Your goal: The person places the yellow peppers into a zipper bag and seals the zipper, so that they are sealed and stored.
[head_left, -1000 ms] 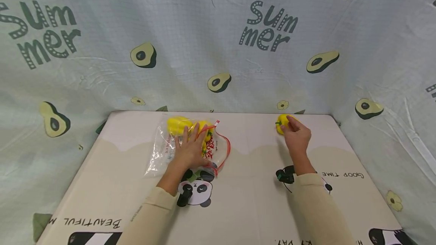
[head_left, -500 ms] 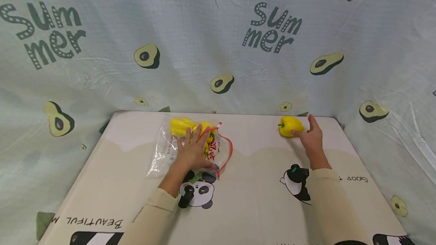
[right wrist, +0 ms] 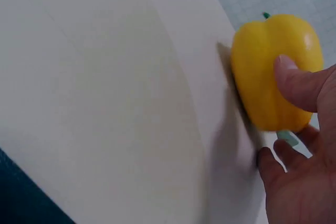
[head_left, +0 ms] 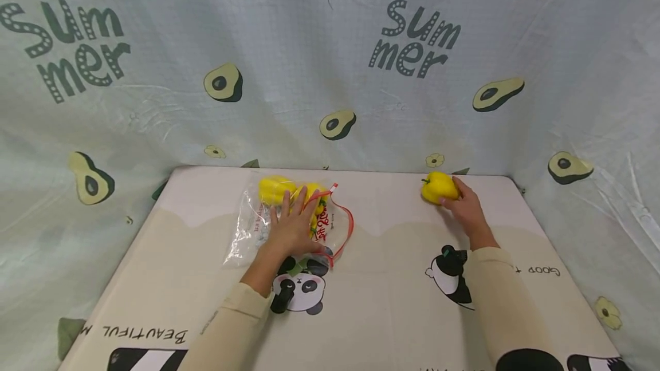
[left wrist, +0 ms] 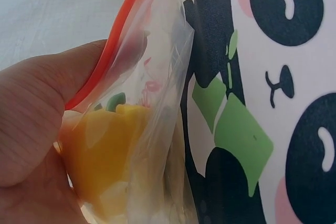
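Note:
My left hand (head_left: 294,232) lies with spread fingers on a clear plastic bag (head_left: 242,239) with red print and a red drawstring (head_left: 349,228). Yellow bell peppers (head_left: 273,190) show inside the bag. In the left wrist view, the thumb reaches along the red drawstring (left wrist: 113,40), close to a bagged pepper (left wrist: 110,156). My right hand (head_left: 468,206) pinches a single yellow bell pepper (head_left: 438,188) from its right side, near the table's far edge. In the right wrist view, the thumb presses on this pepper (right wrist: 257,72) while the other fingers are partly hidden behind it.
The table (head_left: 371,314) has a beige cover printed with pandas and lettering. Behind and beside it hangs a pale curtain (head_left: 289,44) printed with avocados.
My right hand moved off the pepper to the right with fingers apart, then came back onto its right side. The pepper's stem now points more upward. My left hand has stayed on the bag.

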The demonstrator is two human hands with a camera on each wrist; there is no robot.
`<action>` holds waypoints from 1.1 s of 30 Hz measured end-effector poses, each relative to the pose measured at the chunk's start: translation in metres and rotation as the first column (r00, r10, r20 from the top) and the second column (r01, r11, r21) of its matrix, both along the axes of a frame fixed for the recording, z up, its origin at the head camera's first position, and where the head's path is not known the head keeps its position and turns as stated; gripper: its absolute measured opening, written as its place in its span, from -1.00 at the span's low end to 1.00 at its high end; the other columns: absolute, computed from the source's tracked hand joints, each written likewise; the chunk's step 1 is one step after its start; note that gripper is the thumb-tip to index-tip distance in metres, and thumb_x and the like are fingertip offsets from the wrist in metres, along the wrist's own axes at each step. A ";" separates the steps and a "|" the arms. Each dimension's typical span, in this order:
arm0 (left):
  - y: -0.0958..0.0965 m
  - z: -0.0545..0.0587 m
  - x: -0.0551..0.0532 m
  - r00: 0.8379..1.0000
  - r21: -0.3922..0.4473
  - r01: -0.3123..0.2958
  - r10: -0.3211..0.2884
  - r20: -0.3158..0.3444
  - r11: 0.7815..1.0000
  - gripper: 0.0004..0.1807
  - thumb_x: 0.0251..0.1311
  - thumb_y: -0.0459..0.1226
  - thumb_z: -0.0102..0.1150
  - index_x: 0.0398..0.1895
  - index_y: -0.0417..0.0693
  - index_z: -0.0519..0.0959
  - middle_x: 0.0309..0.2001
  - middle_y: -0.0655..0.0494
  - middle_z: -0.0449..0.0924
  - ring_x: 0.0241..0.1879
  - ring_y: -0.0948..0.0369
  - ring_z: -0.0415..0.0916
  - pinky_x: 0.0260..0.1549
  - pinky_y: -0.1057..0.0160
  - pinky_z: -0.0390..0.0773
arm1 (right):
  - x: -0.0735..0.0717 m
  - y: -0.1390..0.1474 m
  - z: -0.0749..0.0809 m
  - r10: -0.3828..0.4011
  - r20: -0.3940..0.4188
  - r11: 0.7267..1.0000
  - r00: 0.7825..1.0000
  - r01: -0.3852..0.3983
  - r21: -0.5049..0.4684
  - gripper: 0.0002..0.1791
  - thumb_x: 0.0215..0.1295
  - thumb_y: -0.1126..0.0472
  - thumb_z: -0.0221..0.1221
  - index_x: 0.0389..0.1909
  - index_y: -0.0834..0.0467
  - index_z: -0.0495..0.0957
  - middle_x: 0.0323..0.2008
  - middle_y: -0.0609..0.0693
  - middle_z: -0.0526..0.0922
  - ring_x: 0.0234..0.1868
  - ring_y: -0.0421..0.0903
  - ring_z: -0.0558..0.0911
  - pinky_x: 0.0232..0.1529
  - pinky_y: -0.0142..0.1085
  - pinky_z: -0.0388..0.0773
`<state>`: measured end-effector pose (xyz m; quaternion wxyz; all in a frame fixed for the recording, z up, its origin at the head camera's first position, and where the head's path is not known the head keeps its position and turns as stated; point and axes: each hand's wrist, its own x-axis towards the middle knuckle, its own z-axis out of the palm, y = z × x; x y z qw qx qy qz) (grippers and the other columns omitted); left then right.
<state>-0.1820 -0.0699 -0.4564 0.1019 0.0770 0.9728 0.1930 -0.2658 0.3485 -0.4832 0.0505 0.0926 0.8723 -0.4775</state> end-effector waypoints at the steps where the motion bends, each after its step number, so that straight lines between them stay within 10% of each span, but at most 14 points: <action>1: 0.000 0.000 0.000 1.000 -0.001 -0.001 0.001 0.002 1.000 0.35 -0.09 0.08 0.63 0.72 0.21 -0.05 0.75 0.05 -0.44 0.70 -0.20 -0.57 0.55 -0.48 -0.38 | -0.001 0.000 0.000 -0.016 -0.006 1.000 1.000 0.016 0.005 -0.11 0.54 0.25 0.15 0.70 0.11 -0.16 0.70 0.27 -0.14 0.69 0.34 -0.06 0.67 0.20 -0.03; 15: -0.001 -0.002 -0.001 1.000 -0.003 -0.003 0.003 0.000 1.000 0.37 -0.11 0.08 0.65 0.72 0.24 -0.07 0.75 0.08 -0.47 0.70 -0.17 -0.59 0.56 -0.46 -0.39 | 0.001 -0.008 0.003 -0.189 -0.010 0.971 0.982 0.186 -0.149 -0.21 0.39 0.36 0.31 0.58 0.19 0.24 0.56 0.18 0.34 0.55 0.13 0.40 0.55 -0.07 0.35; 33: -0.001 0.000 0.000 1.000 -0.002 0.000 0.000 0.000 1.000 0.35 -0.11 0.07 0.64 0.72 0.21 -0.04 0.75 0.05 -0.45 0.70 -0.20 -0.57 0.56 -0.47 -0.37 | 0.011 -0.009 0.016 -0.037 0.002 0.984 0.999 0.036 -0.174 -0.19 0.21 0.41 0.44 0.49 0.24 0.38 0.49 0.20 0.43 0.49 0.15 0.47 0.26 -0.42 0.52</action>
